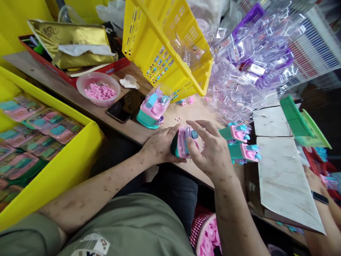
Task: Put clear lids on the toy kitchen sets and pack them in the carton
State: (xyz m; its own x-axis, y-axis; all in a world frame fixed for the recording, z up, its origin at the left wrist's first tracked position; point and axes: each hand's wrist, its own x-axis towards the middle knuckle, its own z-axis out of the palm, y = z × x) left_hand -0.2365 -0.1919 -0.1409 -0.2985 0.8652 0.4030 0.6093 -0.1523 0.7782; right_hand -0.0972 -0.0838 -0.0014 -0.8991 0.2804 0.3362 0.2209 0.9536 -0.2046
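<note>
Left hand [161,145] grasps the pink-and-green toy [182,143] at the table's [195,112] front edge; right thumb and forefinger of the right hand [213,151] bracket its blue piece [194,134], grip unclear! Little room ahead: yellow basket [162,39] looms, toys [249,152] crowd right.

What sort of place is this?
Probably a plastic-goods assembly workshop: a pink-and-teal unit in the left hand, a bowl of small pink parts, and a big heap of clear plastic pieces by the workspace.
</note>
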